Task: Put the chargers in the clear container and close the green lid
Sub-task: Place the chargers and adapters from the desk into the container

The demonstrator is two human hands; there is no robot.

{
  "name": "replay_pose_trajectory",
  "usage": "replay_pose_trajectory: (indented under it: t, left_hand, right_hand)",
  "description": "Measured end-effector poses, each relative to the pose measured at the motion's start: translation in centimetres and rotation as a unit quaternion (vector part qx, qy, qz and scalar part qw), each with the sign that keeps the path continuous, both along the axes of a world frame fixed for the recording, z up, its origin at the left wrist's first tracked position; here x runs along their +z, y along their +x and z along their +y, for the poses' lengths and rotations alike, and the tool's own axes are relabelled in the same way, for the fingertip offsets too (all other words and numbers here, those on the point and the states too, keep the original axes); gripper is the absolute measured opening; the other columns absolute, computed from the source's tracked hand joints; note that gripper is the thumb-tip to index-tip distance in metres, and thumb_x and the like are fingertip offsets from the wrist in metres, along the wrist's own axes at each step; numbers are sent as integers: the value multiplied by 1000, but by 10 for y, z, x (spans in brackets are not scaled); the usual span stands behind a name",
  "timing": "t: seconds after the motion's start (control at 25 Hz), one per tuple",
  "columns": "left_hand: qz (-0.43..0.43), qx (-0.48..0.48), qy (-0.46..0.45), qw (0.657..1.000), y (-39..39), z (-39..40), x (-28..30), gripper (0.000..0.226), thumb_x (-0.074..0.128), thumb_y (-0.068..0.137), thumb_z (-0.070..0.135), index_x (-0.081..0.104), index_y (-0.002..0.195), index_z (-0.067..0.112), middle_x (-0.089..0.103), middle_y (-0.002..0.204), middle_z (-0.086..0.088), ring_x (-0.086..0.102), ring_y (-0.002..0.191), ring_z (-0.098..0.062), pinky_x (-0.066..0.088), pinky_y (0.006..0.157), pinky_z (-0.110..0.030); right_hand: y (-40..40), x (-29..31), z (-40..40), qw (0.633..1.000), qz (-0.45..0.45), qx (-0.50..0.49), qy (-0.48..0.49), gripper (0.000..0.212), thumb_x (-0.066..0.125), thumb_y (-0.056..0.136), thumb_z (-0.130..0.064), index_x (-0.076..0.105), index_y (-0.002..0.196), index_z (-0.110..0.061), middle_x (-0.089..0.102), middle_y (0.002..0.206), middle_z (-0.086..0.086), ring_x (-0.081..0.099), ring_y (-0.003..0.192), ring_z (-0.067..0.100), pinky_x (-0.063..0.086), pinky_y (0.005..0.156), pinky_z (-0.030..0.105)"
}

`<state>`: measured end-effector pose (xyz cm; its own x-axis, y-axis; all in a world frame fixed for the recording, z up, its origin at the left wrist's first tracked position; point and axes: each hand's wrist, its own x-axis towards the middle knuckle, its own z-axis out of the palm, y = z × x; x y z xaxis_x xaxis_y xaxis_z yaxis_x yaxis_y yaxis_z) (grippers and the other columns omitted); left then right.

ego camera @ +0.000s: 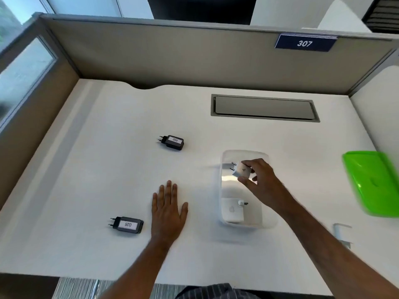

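Observation:
A clear container [266,223] stands open on the white desk, right of centre. Inside its near end lies a white square charger [232,210]. My right hand [260,175] is over the container's far end, shut on a small white charger [242,170] whose prongs point left. My left hand [168,207] rests flat on the desk with fingers apart, holding nothing. Two black chargers lie on the desk: one labelled 002 [172,142] farther back, one labelled 026 [127,225] near my left hand. The green lid [373,182] lies at the right edge.
A grey cable hatch [264,107] is set into the desk [86,169] at the back right. Beige partition walls enclose the desk on the back and left. A small white bracket [341,233] sits at the desk's right front edge.

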<state>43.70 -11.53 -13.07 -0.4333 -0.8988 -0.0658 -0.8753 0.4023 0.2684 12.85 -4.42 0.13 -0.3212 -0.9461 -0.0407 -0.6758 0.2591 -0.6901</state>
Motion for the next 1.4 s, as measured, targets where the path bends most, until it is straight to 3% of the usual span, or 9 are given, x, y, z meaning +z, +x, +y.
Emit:
replay_pose_trajectory:
  t: [0.28,0.48,0.8,0.92,1.08,1.4]
  left_hand:
    - [1,0,-2,1000,-1,0,-1,74,35,101,50,17,163,14,12,173,-7,10,159,-28,18,127,-52]
    - [-3,-1,-4,1000,0,0,0,74,34,101,50,14,163,15,9,173,-6,7,160,-27,17,128,-52]
    - [7,0,-2,1000,0,0,2,74,38,101,49,16,163,15,10,173,-6,8,160,-28,18,127,-52]
    - [7,0,-2,1000,0,-1,2,74,38,101,49,17,163,15,10,173,-6,7,160,-27,18,127,-52]
    - [-5,1,7,1000,0,0,2,75,37,102,50,11,164,16,5,173,-5,2,160,-25,16,128,-52]
    - [-9,8,22,1000,0,-2,4,74,34,103,52,9,164,17,2,173,-3,-1,160,-24,15,128,-51]
  right_hand:
    - [6,-37,1,988,-34,34,147,44,71,90,-29,57,131,-18,51,118,-4,52,106,14,52,92,37]
    - [12,-47,-9,978,-13,69,196,51,71,91,-26,53,137,-14,53,130,4,48,124,20,40,101,28]
    - [12,-45,-15,966,-44,78,244,44,64,93,-17,55,137,-14,52,134,1,51,125,18,38,99,23]
    - [10,-39,-17,984,-22,54,166,31,64,93,-16,61,123,-19,57,119,-1,58,107,19,49,88,30]
    - [17,-16,-40,1000,8,12,-9,17,64,91,-20,58,106,-25,55,95,-9,53,85,11,44,76,26]
    - [58,-1,-130,994,4,98,-39,16,66,90,-21,61,105,-19,58,102,-3,53,91,13,39,78,20]
